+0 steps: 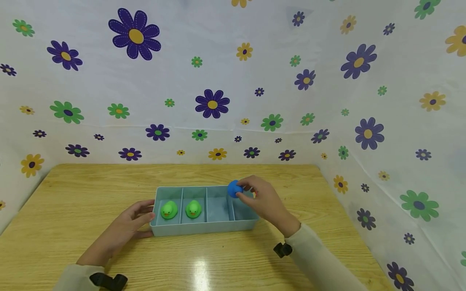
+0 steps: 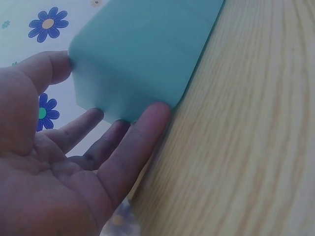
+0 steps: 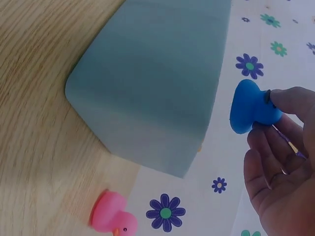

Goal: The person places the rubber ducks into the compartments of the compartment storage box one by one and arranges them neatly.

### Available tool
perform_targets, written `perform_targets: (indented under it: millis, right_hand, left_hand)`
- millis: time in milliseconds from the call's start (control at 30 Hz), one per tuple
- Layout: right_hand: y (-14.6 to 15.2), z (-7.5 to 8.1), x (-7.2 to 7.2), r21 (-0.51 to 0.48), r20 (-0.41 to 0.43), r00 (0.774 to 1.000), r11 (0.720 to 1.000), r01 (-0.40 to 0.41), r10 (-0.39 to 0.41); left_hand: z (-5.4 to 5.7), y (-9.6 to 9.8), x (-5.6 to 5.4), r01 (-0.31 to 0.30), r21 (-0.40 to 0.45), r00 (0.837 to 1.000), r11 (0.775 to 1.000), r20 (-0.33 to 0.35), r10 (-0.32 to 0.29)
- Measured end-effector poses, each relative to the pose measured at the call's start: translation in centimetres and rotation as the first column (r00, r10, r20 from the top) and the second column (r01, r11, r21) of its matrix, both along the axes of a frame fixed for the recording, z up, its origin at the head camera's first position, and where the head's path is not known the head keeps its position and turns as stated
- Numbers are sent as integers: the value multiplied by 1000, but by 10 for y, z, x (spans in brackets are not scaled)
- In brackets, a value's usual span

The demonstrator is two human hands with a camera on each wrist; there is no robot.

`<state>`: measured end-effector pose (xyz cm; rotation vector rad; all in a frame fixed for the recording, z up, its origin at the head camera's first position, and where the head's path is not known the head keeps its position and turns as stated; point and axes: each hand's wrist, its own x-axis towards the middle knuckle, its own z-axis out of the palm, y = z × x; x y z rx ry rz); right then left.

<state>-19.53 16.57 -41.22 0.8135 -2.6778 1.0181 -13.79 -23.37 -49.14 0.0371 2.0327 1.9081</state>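
Note:
A pale blue-green divided box (image 1: 204, 229) stands on the table. One green rubber duck (image 1: 169, 210) sits in its leftmost compartment, and a second green duck (image 1: 193, 209) in the compartment beside it. Fingertips of my left hand (image 1: 132, 220) touch the box's left end, the fingers spread and fairly straight. Above the right part of the box, my right hand (image 1: 263, 200) pinches a blue rubber duck (image 3: 253, 105) between thumb and fingers. The duck is tilted, its flat base turned toward the box. No duck shows in the two right compartments.
A pink rubber duck (image 3: 110, 214) sits on the wooden table (image 1: 218, 262) past the box's right end, seen in the right wrist view. White flowered cloth (image 1: 225, 72) rises behind the table and along its sides.

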Motion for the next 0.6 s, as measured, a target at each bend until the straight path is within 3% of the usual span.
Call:
perform_targets:
  millis: [233,600]
  right_hand:
    - [-12,-6,0,37,79,996,999,-33,30]
    - [-27,-15,-4,66,100,993,995,-71,64]
  left_hand:
    - [0,0,0,-3,3,1000,1000,6,3]
    - [-3,0,0,-6,5,1000,1000,-1,6]
